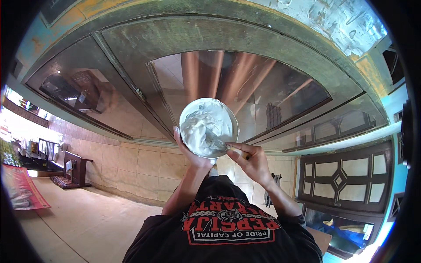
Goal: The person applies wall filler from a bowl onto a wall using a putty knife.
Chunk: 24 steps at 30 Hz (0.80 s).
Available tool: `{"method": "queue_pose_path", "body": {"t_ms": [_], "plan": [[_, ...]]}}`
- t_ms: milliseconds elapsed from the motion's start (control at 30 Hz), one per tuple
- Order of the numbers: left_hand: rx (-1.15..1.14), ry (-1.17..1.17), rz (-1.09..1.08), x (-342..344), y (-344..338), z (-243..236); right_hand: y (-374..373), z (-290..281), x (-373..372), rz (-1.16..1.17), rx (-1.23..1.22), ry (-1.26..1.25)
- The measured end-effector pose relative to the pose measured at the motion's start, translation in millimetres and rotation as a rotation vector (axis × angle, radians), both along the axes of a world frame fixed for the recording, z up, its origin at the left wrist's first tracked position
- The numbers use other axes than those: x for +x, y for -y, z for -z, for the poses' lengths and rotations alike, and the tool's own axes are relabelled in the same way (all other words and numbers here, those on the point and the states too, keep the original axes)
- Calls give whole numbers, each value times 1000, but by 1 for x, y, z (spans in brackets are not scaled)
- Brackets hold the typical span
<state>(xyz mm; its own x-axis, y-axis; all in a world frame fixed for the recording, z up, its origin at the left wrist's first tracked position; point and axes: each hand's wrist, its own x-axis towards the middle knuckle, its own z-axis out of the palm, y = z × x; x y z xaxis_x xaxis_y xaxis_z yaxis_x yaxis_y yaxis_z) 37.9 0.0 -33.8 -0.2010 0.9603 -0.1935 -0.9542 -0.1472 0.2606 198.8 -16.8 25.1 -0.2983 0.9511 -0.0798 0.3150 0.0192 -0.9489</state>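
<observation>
In front of my chest, my left hand [192, 156] supports a round white tub [236, 128] from its left side and underneath, fingers wrapped against its wall. Thick white paste [205, 118] fills the tub, its surface stirred into ridges and smeared up to the rim. My right hand [255, 165] is closed around the handle of a putty knife [215, 139] at the tub's lower right edge. The blade dips into the paste, which coats it and hides its tip. Part of the handle is covered by my fingers.
Close ahead stands a dark wooden frame [131, 39] with glass panes [263, 87], reflecting the room; brownish curtain folds show in the glass. Above it is a patchy white wall [324, 22]. A panelled door [344, 179] is at right, a wooden stand [79, 168] at left, tiled floor [138, 168] below.
</observation>
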Motion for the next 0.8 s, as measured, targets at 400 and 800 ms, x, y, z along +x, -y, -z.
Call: {"method": "queue_pose_path", "body": {"t_ms": [400, 800], "plan": [[84, 74, 79, -8, 4, 1, -6, -21, 19, -43, 909, 568], [125, 91, 187, -9, 0, 3, -16, -32, 39, -7, 700, 456]]}}
